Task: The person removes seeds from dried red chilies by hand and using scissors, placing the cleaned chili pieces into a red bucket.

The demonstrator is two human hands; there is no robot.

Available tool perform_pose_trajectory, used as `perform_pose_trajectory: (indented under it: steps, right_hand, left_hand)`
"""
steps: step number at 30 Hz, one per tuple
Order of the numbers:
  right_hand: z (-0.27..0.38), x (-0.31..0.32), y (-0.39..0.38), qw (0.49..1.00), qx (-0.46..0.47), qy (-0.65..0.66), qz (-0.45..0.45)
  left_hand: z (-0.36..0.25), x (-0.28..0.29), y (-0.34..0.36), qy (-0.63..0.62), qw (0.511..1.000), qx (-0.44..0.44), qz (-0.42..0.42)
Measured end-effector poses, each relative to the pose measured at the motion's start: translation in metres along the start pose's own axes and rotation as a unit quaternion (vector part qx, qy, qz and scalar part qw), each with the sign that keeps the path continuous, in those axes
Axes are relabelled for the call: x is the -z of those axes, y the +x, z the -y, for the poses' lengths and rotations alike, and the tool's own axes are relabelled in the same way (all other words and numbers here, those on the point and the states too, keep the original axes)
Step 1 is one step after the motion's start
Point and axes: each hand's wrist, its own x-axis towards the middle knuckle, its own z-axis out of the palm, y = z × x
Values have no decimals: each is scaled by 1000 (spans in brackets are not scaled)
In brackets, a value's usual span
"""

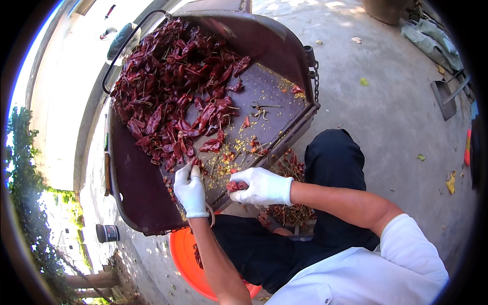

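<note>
Concrete floor [356,81] borders the dark red tray [137,188]. Within it, the dried pepper heap [173,86] lies ahead of the left hand [190,189], the nearer one; the heap stretches from the tray's far side toward that hand (whether its grip is closed, I cannot tell). By the tray's near edge, the right hand [262,187] has its grip closed around crumpled red pepper [236,186].
</note>
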Motion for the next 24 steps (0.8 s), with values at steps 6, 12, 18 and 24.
perform_pose_trajectory:
  steps: [6,12,18,24]
  right_hand:
    - [25,3,0,947,-198,248,-47]
    - [26,0,-7,955,-168,243,-35]
    - [8,-10,-7,991,-6,16,-133]
    - [8,-4,-8,962,103,-167,-192]
  left_hand:
    - [-83,12,-69,-275,942,194,-19]
    - [-86,2,-93,-346,917,197,-10]
    - [-80,5,-98,-235,960,153,17]
    - [-98,13,-99,-74,995,67,-19]
